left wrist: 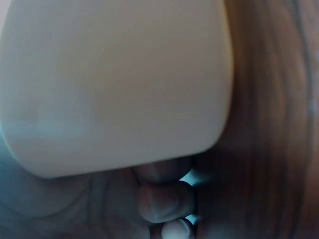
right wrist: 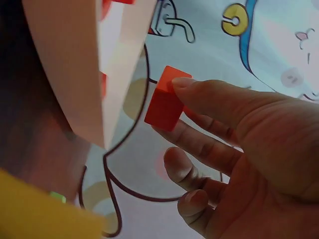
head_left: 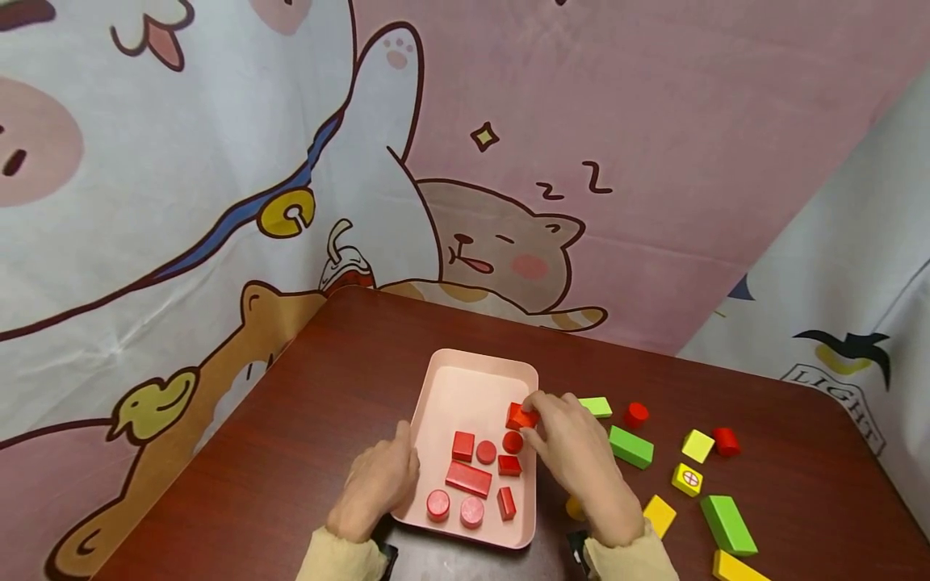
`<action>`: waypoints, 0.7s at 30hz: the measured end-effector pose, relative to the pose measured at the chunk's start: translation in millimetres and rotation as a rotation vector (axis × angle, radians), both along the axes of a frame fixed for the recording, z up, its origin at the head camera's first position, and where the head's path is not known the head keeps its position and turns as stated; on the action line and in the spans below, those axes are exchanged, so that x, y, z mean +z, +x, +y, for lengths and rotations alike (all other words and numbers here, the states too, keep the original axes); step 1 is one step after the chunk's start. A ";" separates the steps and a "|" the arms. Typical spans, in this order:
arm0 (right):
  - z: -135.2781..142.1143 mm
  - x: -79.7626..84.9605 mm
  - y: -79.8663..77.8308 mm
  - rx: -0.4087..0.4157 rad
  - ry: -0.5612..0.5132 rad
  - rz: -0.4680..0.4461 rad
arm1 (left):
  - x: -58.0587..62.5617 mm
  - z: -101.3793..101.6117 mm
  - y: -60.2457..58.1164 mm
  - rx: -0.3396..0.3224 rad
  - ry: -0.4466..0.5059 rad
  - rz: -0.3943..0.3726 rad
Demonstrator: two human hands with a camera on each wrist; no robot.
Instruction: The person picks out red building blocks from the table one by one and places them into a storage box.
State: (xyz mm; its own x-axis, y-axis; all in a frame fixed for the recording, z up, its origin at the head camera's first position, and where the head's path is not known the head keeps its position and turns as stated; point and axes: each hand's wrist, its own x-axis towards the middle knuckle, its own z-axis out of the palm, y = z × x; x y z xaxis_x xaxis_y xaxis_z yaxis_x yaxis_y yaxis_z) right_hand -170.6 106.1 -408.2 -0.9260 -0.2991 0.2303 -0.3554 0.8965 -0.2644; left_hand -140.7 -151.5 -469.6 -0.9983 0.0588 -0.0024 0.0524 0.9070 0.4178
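Between the thumb and fingers of my right hand (head_left: 577, 440) is a red block (right wrist: 167, 98), pinched above the right edge of a pink tray (head_left: 483, 363). The right wrist view shows the block off the tray floor, its other fingers loosely bent. My left hand (head_left: 378, 480) grips the tray's left side near its front corner. In the left wrist view the tray wall (left wrist: 119, 89) covers part of that hand, with curled fingertips (left wrist: 162, 201) showing below. Inside the tray lie several red pieces, among them a long block (head_left: 468, 478), a square block (head_left: 462, 445) and a disc (head_left: 438, 505).
Right of the tray, loose blocks lie on the dark wooden table (head_left: 291, 452): a green block (head_left: 631, 447), a red cylinder (head_left: 635, 415), a yellow block (head_left: 659, 515) and several others. A printed cloth (head_left: 654, 161) hangs behind the table's far edge.
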 end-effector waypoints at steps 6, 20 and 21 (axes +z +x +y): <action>-13.4 -13.2 -4.9 0.037 0.002 0.028 | -0.7 -0.7 0.4 0.007 -0.006 -0.001; -34.1 -35.4 -22.3 0.131 0.027 0.075 | -1.4 -0.4 0.8 0.008 -0.010 0.023; -34.7 -36.2 -23.5 0.133 0.027 0.069 | -1.0 -0.3 0.8 0.007 -0.009 0.026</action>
